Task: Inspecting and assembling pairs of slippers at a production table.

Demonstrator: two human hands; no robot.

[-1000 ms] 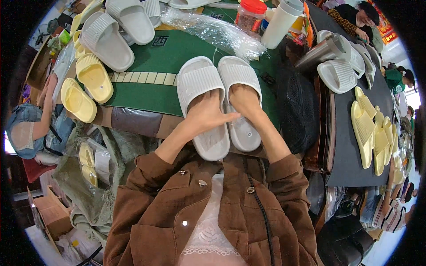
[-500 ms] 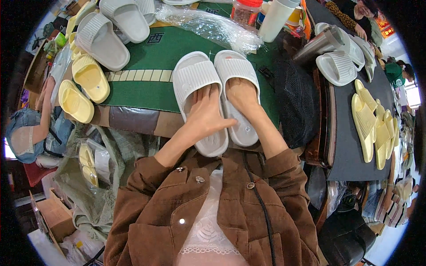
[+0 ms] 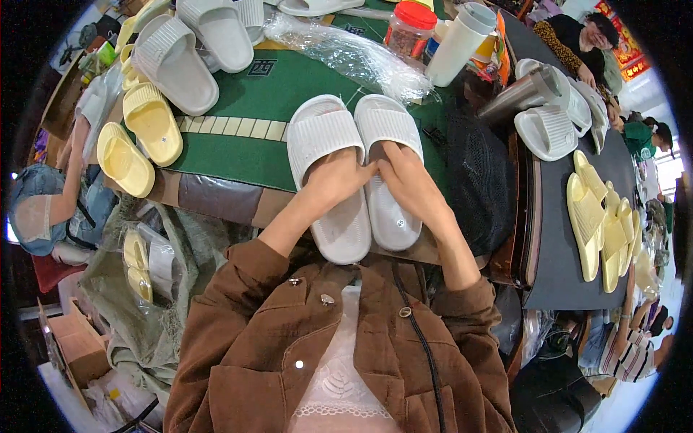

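Note:
Two light grey slide slippers lie side by side before me, toes pointing away, with ribbed straps. My left hand point(image 3: 334, 182) has its fingers tucked under the strap of the left slipper point(image 3: 342, 234), so the fingertips are hidden. In the right slipper point(image 3: 395, 225), my right hand point(image 3: 413, 184) reaches under the strap, its thumb side close to the left thumb. Both slippers overlap the near edge of the green mat point(image 3: 238, 157). A small round mark shows on the right slipper's heel.
Yellow slippers point(image 3: 127, 160) and grey slippers point(image 3: 175, 65) line the left side. Clear plastic bags point(image 3: 354, 58), a red-lidded jar point(image 3: 409, 30) and a white bottle point(image 3: 460, 45) stand behind. At right are a black mesh bag point(image 3: 480, 173), a steel tumbler point(image 3: 521, 92) and more slippers point(image 3: 546, 133).
My right hand has drawn back from deep under the strap, its thumb side now nearer the left hand. My left thumb no longer sticks out over the right slipper.

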